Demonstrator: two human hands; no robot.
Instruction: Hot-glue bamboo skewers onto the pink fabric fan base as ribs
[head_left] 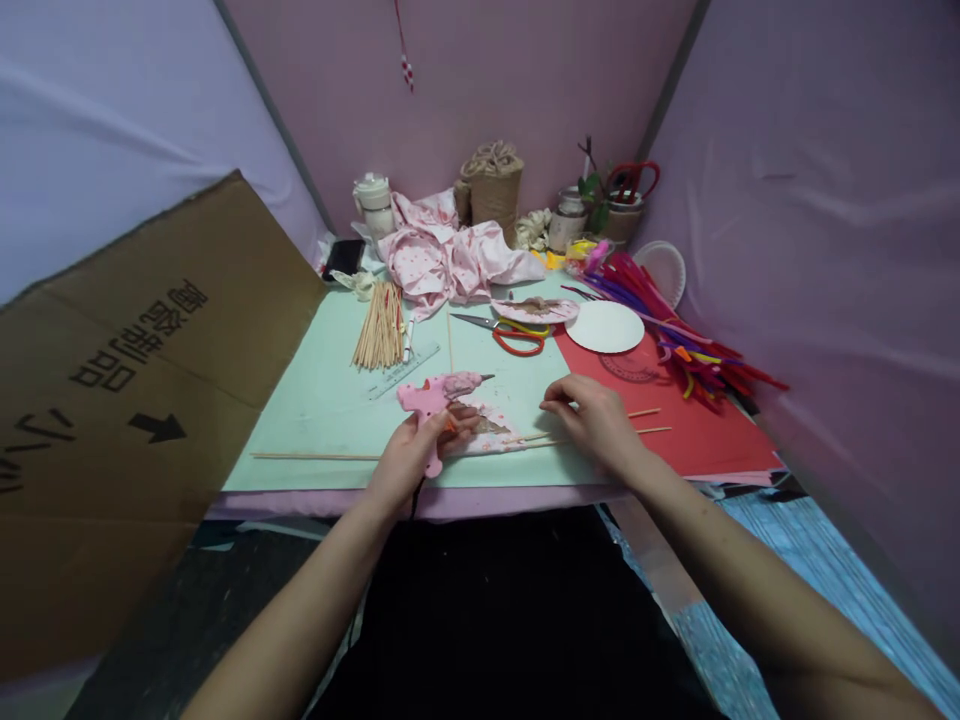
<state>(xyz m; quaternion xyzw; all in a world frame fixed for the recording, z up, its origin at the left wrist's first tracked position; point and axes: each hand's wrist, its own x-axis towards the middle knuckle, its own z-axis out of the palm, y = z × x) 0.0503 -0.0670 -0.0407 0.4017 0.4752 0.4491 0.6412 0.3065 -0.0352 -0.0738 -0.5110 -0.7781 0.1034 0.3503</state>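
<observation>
At the far left, a large brown cardboard panel with black printed characters is leaned beside the pale green work surface. A long, thin wooden stick is laid along the near edge, its right end hidden by the left hand. Farther back, a fanned bundle of pale wooden sticks is set just beside a clear ruler. By the left hand, a pink glue gun is gripped with the fingers closed around its handle, its nozzle pointed right, above the work surface. Just right of it, a pink patterned fabric piece with a brown patch is laid flat, partly covered by the left fingers. Behind it, orange-and-yellow-handled scissors are placed. The right hand is held over two thin wooden sticks, thumb and forefinger brought together; whether anything is pinched cannot be told. Beneath their right ends, a red sheet is spread.
</observation>
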